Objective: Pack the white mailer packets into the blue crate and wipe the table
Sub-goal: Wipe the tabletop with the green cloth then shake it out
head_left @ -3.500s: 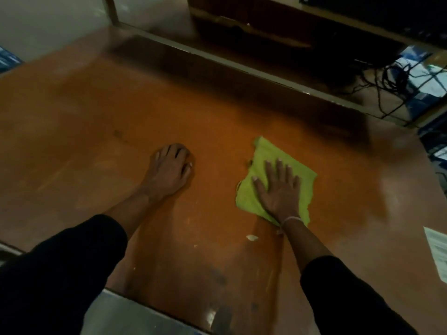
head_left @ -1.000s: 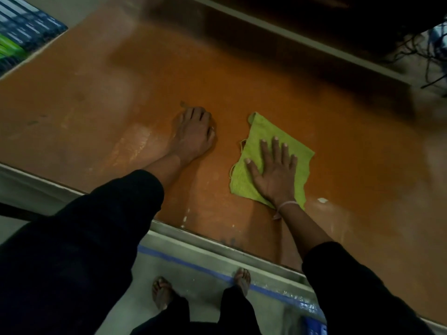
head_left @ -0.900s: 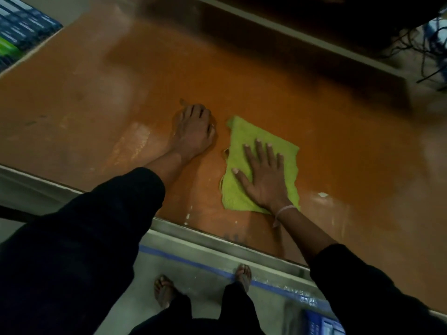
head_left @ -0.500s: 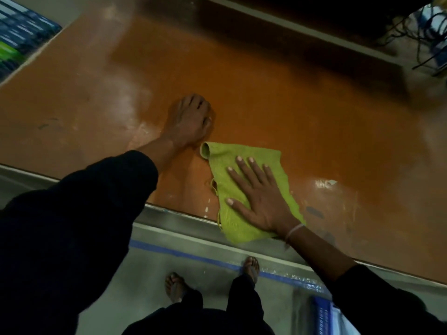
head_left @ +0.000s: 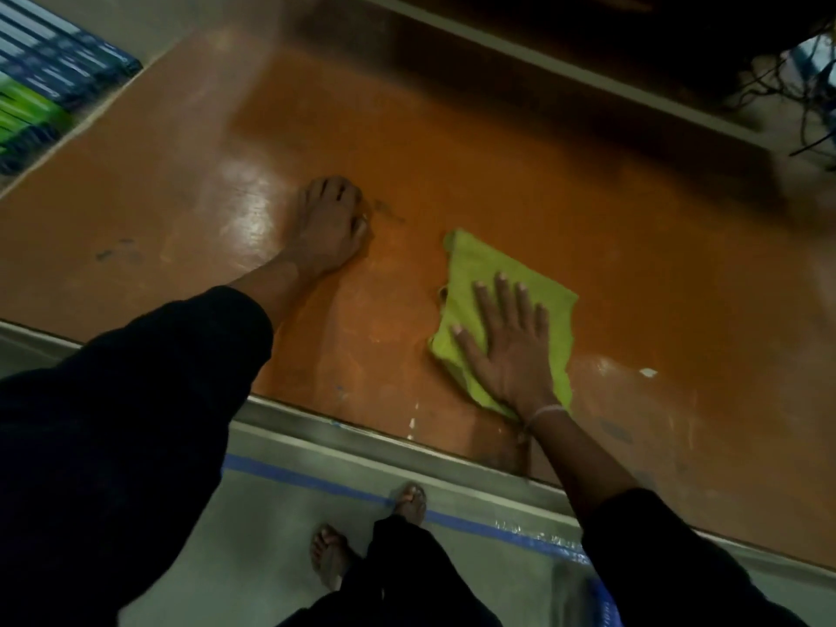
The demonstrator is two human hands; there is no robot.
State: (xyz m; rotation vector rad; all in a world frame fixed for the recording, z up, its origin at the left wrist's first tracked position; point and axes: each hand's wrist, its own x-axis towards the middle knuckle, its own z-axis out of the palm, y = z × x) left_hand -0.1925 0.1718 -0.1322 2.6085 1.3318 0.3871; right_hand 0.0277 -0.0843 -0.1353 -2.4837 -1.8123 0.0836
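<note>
The orange-brown surface [head_left: 452, 142] fills most of the frame, with scuffs and a white scrap [head_left: 648, 372] at centre right. The green cloth [head_left: 479, 269] lies right of centre near the lower edge, its long axis running from upper left to lower right, one corner pointing to the upper left. The right hand [head_left: 511, 350] presses it flat, fingers straight and spread. The left hand [head_left: 330, 224] braces on bare wood, fingers curled, holding nothing. Wiping well likely means even pressure and overlapping passes toward the scrap.
</note>
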